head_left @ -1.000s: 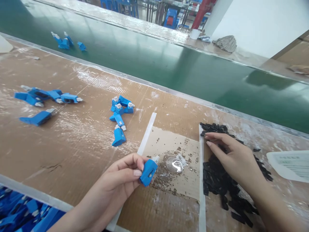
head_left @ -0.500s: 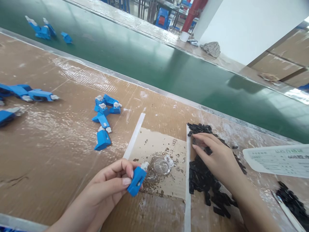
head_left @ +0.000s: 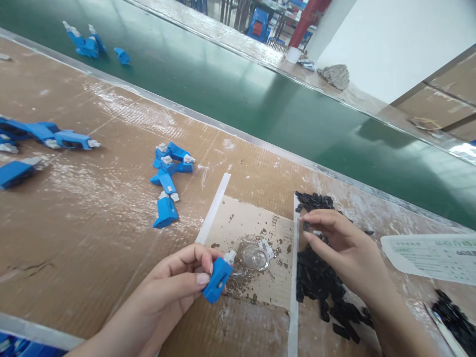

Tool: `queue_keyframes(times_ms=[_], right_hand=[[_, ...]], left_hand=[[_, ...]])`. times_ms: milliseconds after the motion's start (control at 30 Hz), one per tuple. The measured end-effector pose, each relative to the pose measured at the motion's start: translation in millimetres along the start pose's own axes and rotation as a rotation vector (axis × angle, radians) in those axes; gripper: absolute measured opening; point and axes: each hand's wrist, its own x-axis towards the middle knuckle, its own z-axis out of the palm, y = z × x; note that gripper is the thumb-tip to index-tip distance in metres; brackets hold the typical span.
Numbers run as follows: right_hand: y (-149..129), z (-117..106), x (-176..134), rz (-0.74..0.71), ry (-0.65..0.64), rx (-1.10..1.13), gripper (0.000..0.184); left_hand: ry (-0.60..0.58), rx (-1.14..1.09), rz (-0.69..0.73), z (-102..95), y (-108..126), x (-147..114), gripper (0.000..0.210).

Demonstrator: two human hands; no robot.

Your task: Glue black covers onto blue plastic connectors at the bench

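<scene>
My left hand (head_left: 176, 285) is closed on a blue plastic part (head_left: 217, 280) with a slot in its side and a white tip pointing up and right. Between the thumb and forefinger of my right hand (head_left: 344, 248) sits a small black piece (head_left: 306, 226). That hand is over a pile of small black pieces (head_left: 316, 275), partly covering it. Between the hands, a small clear round dish (head_left: 256, 257) rests on a cardboard sheet (head_left: 238, 210) spotted with brownish wet drops.
Several blue parts (head_left: 166, 213) lie left of the sheet, with more blue parts (head_left: 72, 139) farther left. A green conveyor belt (head_left: 208, 79) crosses behind, carrying a few blue parts (head_left: 89, 47). A labelled white plastic piece (head_left: 427, 258) and more black pieces (head_left: 451, 312) lie right.
The view has shifted slightly, moving the scene a little to the right. My left hand still holds the blue part; the black piece between my right fingertips shows more plainly.
</scene>
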Motion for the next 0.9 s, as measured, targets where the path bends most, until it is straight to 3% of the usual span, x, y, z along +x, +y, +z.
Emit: queue_keyframes(times_ms=[133, 233, 400, 733, 900], right_hand=[[-32.2, 5.2, -8.1, -0.163, -0.086, 0.145, 0.022], [-47.2, 14.3, -11.6, -0.262, -0.159, 0.102, 0.028], [-55.1, 26.3, -13.3, -0.432, -0.147, -0.009, 0.033], [-61.9, 27.5, -13.1, -0.497, -0.131, -0.214, 0.029], [-62.0, 27.5, -15.9, -0.470, -0.149, -0.257, 0.036]], left_hand=[[0.020, -0.006, 0.016, 2.6, -1.5, -1.0, 0.025], [0.031, -0.014, 0.013, 5.5, -1.0, -1.9, 0.026], [0.002, -0.027, 0.010, 7.5, 1.3, -2.7, 0.023], [-0.052, -0.070, 0.030, 7.3, 0.2, -2.7, 0.018], [-0.048, -0.063, 0.039, 9.5, 2.7, -4.3, 0.018]])
